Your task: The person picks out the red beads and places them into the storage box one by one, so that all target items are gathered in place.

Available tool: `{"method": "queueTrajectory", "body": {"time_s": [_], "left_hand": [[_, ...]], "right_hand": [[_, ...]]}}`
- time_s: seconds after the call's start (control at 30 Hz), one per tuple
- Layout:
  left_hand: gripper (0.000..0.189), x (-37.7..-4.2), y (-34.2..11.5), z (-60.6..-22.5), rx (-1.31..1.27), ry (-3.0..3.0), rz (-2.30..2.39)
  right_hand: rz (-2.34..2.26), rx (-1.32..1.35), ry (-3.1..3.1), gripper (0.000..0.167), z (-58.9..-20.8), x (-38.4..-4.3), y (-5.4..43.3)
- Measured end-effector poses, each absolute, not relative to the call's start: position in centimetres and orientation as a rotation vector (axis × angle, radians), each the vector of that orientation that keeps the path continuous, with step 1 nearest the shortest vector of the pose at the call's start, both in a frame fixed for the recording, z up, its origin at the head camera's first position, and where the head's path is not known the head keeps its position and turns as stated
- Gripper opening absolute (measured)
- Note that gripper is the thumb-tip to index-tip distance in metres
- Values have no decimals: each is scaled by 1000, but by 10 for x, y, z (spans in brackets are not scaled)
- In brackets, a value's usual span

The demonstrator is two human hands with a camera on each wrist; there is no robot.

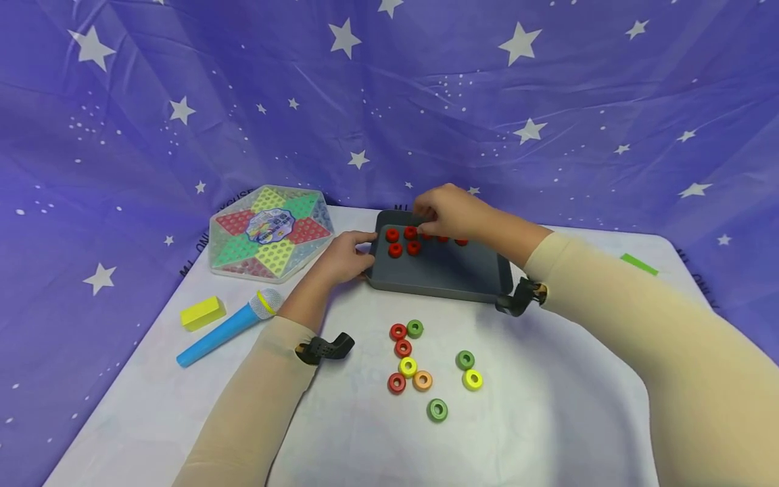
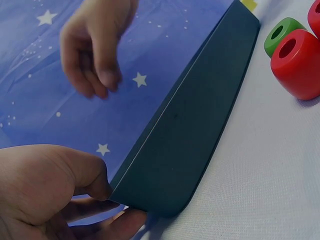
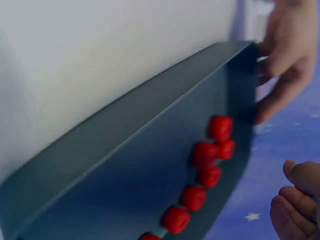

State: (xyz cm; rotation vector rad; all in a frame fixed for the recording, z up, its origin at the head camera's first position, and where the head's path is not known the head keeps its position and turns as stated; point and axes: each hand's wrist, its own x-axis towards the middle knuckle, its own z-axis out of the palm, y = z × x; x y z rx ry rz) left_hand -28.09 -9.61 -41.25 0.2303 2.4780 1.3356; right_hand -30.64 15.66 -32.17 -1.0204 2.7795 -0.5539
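Note:
My left hand (image 1: 349, 257) grips the left side of the dark grey tray (image 1: 438, 281). In the left wrist view, its thumb (image 2: 95, 175) lies at the rim and its fingers reach round the corner. Several red ring beads (image 1: 395, 249) sit inside the tray, in a row along the far side with two in front. Above them hovers my right hand (image 1: 453, 213), its fingers bent downward and partly covering the row. No bead shows between those fingers in the right wrist view, where the hand (image 3: 300, 200) is beside the tray.
Loose red, green, yellow and orange beads (image 1: 422, 381) lie in front of the tray. To the left are a hexagonal game board (image 1: 270, 230), a blue toy microphone (image 1: 228, 331) and a yellow block (image 1: 203, 313). A green strip (image 1: 639, 264) lies far right.

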Motion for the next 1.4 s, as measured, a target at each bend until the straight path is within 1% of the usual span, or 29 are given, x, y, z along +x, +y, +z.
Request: {"method": "queueTrajectory", "body": {"time_s": [0.1,0.2,0.4,0.57,0.7,0.8,1.2,1.4], "left_hand": [[61,-281,-97,-412,232,2480,1330],[61,-281,-97,-412,235,2483,1330],[61,-282,-98,-409,242,2504,1321],[61,-283,-100,-410,236,2508,1311],[61,-284,-100,-412,229,2511,1310],[61,-283,-99,-412,232,2511,1306],[61,-283,-95,-411,252,2509,1316],[61,-283,-97,-414,257,2511,1315]], "right_hand": [[-680,-1017,2789,34,-317,-291,162],[-806,-1038,2753,33,-322,-270,167],[-911,-1080,2634,31,-348,-223,167],[-851,-1173,2544,35,-377,-198,155],[-773,-1242,2481,36,-395,-191,147],[-747,-1284,2446,34,-403,-190,143],[-729,-1408,2434,29,-415,-190,141],[-798,-1441,2463,27,-418,-187,144]]}}
